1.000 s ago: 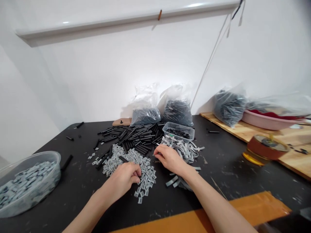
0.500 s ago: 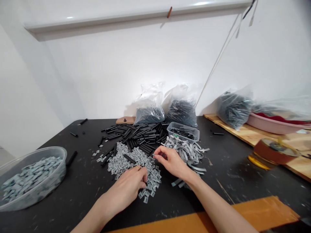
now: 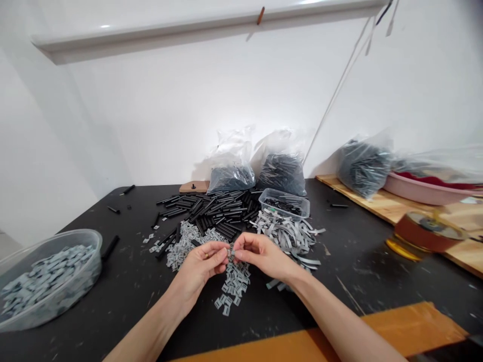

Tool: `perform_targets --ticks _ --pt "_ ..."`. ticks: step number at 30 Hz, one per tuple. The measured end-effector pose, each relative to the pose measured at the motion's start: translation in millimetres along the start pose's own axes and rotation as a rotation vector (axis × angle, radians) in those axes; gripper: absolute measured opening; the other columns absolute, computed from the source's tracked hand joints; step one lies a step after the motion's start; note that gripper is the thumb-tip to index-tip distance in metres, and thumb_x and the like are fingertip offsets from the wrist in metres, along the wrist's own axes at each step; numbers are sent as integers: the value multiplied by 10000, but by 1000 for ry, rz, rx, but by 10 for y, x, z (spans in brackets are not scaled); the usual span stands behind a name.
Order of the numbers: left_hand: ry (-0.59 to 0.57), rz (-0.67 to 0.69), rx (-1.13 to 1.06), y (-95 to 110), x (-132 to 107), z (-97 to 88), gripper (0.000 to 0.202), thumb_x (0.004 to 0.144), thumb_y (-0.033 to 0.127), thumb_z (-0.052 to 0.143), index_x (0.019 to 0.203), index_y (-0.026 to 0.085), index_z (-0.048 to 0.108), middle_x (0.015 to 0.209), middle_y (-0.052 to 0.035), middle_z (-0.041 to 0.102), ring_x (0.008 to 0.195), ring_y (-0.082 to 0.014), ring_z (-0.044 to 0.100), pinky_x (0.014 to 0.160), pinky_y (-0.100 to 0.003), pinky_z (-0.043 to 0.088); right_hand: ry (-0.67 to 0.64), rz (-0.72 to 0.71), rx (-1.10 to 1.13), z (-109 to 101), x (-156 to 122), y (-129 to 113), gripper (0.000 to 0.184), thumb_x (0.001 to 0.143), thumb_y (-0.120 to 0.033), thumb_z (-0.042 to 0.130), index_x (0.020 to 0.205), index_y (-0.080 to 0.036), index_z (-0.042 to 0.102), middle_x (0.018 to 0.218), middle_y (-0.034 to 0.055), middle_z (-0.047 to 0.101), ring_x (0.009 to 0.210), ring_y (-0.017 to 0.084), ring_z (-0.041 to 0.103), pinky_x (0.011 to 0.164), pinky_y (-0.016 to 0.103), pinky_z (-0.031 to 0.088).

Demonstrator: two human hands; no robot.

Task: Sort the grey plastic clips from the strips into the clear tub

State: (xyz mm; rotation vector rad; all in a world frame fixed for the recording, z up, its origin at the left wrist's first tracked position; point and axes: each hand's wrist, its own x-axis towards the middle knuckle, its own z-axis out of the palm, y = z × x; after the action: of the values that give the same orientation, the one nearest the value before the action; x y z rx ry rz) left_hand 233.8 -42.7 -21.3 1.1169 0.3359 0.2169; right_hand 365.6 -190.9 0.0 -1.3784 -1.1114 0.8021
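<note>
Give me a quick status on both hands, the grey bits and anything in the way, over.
Left hand and right hand: fingertips together at small grey piece, details hidden. Loose grey clips beneath, on table. Nothing visibly blocking.

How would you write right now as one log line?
left hand: pinching | right hand: pinching, fingertips nearly meeting left's | between: small grey piece, partly hidden | table: scattered grey pieces, black rods, grey strips

A small piece (image 3: 231,253) pinched between the left hand (image 3: 202,266) and right hand (image 3: 262,255) is too tiny to identify, the fingers (image 3: 218,258) masking part of the gray clip pile (image 3: 237,279). The left edge crops a plastic tub (image 3: 81,286); the right, a wooden board (image 3: 396,208); the bottom, both forearms (image 3: 151,324).
</note>
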Motion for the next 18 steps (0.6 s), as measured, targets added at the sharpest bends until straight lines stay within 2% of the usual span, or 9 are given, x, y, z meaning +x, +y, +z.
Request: perform_targets --ticks 6,18 --pt "14 -25 -63 6 5 13 204 711 203 805 892 137 738 785 -20 682 718 -70 618 727 -164 513 5 73 125 5 20 61 237 827 -358 665 877 -143 580 651 -11 575 595 98 536 617 236 440" --pt "-88 -33 67 59 -36 33 231 731 223 786 940 130 748 837 -55 717 745 -109 641 772 -229 532 -38 120 239 -64 -12 8 272 728 -283 771 868 -138 589 636 -29 590 525 62 521 539 180 425"
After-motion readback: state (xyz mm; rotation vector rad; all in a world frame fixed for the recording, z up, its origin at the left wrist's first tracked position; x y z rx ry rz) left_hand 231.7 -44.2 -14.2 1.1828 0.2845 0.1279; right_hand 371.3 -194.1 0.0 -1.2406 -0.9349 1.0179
